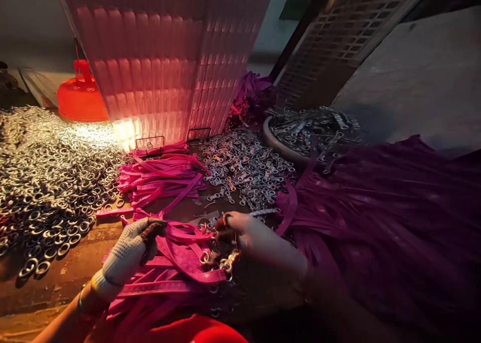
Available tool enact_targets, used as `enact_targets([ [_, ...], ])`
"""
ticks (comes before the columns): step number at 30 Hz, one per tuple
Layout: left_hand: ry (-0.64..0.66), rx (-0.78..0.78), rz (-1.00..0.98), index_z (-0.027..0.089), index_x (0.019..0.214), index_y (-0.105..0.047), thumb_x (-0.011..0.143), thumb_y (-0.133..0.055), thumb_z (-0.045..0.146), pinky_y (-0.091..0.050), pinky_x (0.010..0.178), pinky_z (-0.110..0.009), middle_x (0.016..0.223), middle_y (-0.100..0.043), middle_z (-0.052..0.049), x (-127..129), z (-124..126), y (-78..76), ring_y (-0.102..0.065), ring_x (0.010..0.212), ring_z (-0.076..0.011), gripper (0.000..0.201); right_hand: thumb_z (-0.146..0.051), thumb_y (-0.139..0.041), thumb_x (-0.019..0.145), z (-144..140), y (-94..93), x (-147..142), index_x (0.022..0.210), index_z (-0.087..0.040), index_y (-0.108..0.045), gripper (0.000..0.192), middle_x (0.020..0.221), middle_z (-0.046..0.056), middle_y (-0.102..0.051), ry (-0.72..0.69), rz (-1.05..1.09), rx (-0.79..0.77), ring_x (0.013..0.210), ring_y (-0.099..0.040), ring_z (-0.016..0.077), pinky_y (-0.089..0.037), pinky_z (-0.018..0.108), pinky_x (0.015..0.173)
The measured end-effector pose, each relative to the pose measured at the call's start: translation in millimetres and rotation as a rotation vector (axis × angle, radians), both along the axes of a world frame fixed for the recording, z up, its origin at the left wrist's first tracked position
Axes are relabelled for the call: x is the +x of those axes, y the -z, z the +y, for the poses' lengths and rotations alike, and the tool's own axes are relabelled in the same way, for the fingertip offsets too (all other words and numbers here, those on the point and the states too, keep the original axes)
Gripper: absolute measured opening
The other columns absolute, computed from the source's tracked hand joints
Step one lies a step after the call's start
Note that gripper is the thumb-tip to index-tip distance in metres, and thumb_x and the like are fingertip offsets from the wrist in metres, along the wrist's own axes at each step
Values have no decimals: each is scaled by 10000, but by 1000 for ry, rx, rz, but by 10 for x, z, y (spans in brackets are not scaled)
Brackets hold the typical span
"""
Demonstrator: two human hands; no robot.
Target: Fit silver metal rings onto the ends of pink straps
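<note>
My left hand, in a white dotted work glove with dark finger covers, is closed on a pink strap. The strap runs across towards my right hand, which has dark covers on its fingertips. Those fingers are pinched together at the strap's far end; the exact grip is partly hidden by shadow. Small metal clasps hang just under my right fingers, at the ends of other straps. Beneath both hands lies a pile of pink straps.
Metal rings are heaped at left under a red lamp. Behind are a pink strap bundle, metal clips and translucent ribbed panels. A basin of metal pieces and dark magenta straps stand right.
</note>
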State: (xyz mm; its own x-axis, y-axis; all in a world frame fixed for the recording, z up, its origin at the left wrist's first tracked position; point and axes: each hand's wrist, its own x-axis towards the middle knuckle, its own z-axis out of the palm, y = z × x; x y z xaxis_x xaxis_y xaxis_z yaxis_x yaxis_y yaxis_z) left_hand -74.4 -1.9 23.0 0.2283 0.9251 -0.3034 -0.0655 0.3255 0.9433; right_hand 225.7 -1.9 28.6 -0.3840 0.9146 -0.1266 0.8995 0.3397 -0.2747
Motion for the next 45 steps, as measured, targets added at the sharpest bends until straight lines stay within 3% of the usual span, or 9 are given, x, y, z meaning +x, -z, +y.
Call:
enact_targets([
  [4, -197, -469, -386, 131, 1049, -666, 930, -577, 325, -397, 432, -152, 769, -694, -80, 331, 27, -1, -596, 547, -100, 244, -95, -484, 878, 658, 344, 177, 1059, -124, -707, 288, 1109, 139, -692, 221, -188, 49, 1074, -584, 217, -380, 285, 895],
  [11, -75, -535, -586, 82, 1118, -662, 937, -535, 466, -412, 439, -199, 981, -713, -187, 587, -162, -36, -696, 700, -191, 443, -142, -515, 864, 1089, 870, 274, 1058, -82, -692, 269, 1105, 184, -678, 219, -235, 25, 1010, -615, 240, -402, 294, 834],
  [14, -58, -495, -624, 98, 1100, -681, 861, -601, 224, -450, 519, -207, 1110, -692, -185, 646, -284, 5, -713, 850, -218, 282, -132, -528, 830, 965, 891, 325, 1038, -69, -692, 272, 1147, 200, -659, 213, -207, 77, 1057, -607, 262, -415, 300, 868],
  [20, -97, -407, -617, 115, 1081, -658, 679, -597, -41, -438, 517, -202, 1124, -672, -153, 796, -365, 73, -701, 854, -206, 435, -16, -379, 794, 400, 731, 303, 1329, -123, -547, 570, 1304, 131, -621, 129, -23, 237, 1192, -561, 224, -429, 315, 985],
  [28, -264, -444, -786, 107, 901, -647, 809, -556, 9, -507, 601, -212, 785, -659, -72, 968, -298, 102, -658, 687, -126, 162, -30, -519, 774, 113, 530, 190, 952, -47, -705, 258, 1039, 259, -658, 333, -285, 258, 900, -661, 319, -497, 375, 735],
  [32, -240, -353, -803, 128, 909, -664, 817, -637, 67, -542, 702, -241, 805, -682, -61, 968, -332, 248, -670, 737, -128, 114, -120, -489, 854, -197, 344, 65, 1076, -119, -691, 300, 1034, 158, -706, 263, 345, 273, 936, -653, 261, -514, 380, 826],
  [36, -231, -218, -869, 139, 1059, -668, 781, -674, 72, -556, 791, -269, 921, -711, -71, 1005, -381, 402, -686, 801, -141, 287, -202, -547, 835, -616, 207, -323, 1150, -201, -674, 339, 1052, 65, -732, 217, 932, 57, 921, -662, 206, -535, 339, 822],
  [41, -242, -103, -959, 158, 1158, -640, 784, -669, 79, -555, 859, -300, 954, -711, -63, 1077, -449, 452, -690, 856, -164, 384, -88, -497, 685, -765, 273, -675, 1176, -207, -663, 532, 1183, 62, -704, 221, 1097, 117, 1099, -639, 223, -494, 392, 991],
  [45, -267, -89, -960, 164, 1073, -653, 821, -632, 86, -561, 843, -303, 906, -704, -54, 1052, -465, 422, -686, 830, -155, 265, -108, -490, 718, -755, 259, -686, 1139, -207, -679, 472, 1111, 60, -726, 248, 1034, 144, 1010, -661, 215, -521, 376, 922],
])
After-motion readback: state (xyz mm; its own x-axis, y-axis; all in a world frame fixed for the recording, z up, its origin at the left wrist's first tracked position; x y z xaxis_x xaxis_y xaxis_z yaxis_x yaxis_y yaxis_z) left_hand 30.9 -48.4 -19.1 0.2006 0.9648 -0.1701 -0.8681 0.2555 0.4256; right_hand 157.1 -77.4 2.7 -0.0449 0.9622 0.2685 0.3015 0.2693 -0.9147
